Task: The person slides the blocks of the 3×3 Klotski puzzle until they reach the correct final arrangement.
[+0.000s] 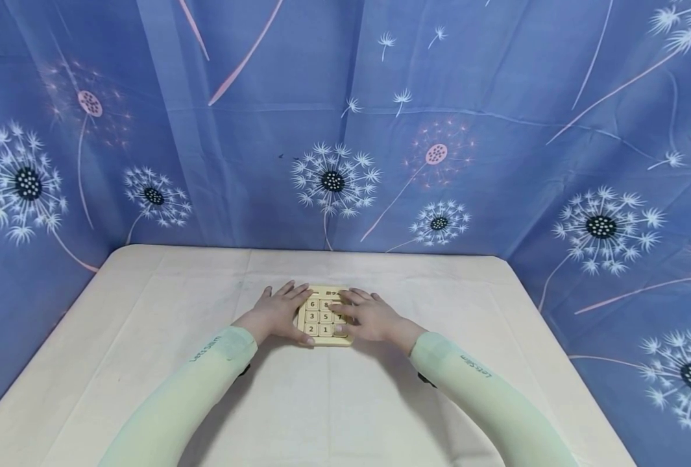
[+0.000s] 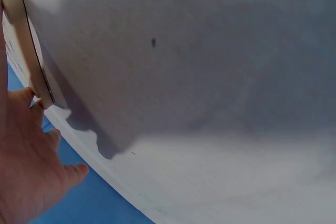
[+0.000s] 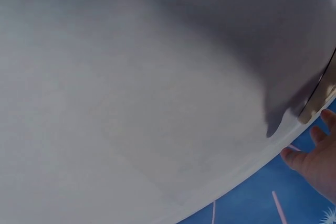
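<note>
A yellow number sliding puzzle (image 1: 325, 340) lies flat on the table, with numbered tiles such as 6, 3, 5, 2 and 1 showing. My left hand (image 1: 276, 314) holds its left side, thumb at the lower left corner and index finger near the upper left; the other fingers spread outward. My right hand (image 1: 375, 319) reaches over the right side, its fingers extended on the tiles and hiding some of them. In the left wrist view the puzzle's side edge (image 2: 30, 51) shows beside the left hand (image 2: 31, 166). The right wrist view catches only part of the right hand (image 3: 317, 161) beside the puzzle's edge (image 3: 321, 94).
A pale cloth covers the table (image 1: 322, 408). Blue curtains (image 1: 252, 175) with dandelion prints hang behind the table and along both sides. Light green sleeves (image 1: 172, 395) cover both forearms, whose shadows fall on the cloth.
</note>
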The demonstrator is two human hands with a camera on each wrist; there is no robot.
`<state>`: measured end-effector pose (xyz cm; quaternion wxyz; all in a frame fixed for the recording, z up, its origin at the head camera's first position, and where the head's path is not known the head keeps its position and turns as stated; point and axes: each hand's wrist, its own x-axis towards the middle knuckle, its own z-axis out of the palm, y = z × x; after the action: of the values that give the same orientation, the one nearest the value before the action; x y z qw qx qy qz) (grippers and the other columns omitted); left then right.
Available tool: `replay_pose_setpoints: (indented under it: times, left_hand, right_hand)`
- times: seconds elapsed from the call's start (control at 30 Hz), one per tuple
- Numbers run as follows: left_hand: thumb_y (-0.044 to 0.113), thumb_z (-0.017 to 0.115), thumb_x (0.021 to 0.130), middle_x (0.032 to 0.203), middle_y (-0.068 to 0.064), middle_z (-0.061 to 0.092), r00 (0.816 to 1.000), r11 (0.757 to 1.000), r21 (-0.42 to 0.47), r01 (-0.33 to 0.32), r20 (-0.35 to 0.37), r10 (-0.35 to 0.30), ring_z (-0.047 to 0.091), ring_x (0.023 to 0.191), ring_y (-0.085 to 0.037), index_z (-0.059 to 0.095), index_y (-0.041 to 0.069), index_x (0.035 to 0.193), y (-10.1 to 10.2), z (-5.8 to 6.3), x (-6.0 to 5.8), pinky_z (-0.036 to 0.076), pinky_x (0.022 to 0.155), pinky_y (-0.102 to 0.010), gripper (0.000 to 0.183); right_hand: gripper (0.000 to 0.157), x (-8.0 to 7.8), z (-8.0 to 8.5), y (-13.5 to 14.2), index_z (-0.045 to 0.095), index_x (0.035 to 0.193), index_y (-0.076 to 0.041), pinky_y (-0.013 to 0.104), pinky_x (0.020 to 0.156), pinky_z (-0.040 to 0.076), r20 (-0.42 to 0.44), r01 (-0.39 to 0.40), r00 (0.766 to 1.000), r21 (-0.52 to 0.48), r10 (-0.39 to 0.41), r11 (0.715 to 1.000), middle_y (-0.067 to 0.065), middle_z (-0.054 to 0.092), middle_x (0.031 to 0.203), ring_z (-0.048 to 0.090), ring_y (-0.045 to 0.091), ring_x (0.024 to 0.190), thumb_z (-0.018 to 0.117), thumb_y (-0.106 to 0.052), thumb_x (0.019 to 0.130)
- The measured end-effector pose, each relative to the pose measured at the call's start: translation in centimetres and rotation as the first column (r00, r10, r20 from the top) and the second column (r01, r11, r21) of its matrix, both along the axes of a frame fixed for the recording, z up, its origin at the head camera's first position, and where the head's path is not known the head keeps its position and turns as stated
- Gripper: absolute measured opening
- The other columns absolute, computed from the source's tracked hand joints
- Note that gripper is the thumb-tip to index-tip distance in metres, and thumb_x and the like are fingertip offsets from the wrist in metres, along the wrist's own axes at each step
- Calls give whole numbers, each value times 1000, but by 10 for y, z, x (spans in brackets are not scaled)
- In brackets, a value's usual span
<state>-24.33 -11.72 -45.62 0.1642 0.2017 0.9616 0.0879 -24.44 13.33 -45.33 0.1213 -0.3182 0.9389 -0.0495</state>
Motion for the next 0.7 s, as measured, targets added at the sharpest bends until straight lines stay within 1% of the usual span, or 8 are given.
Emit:
replay_pose_setpoints:
  times: [0.4, 0.7]
  left_hand:
    - [74, 78, 73, 174, -3, 19, 1000, 1000, -1, 5, -6, -5, 13, 162, -34, 25, 15, 164, -1, -1, -2, 15, 127, -71, 121]
    - [73, 78, 73, 174, -3, 19, 1000, 1000, 2, 6, -8, -6, 13, 162, -35, 26, 15, 164, -1, -2, -1, 15, 127, -71, 120]
  right_hand:
    - [61, 0, 3, -2, 45, 155, -33, 68, 126, 24, -1, 6, 1000, 0, -6, 1000, 5, 30, 170, 25, 33, 160, 49, -61, 101]
    - [60, 3, 3, 2, 46, 155, -30, 70, 123, 27, -5, -2, 1000, -40, 2, 999, 9, 32, 169, 27, 38, 158, 50, -58, 102]
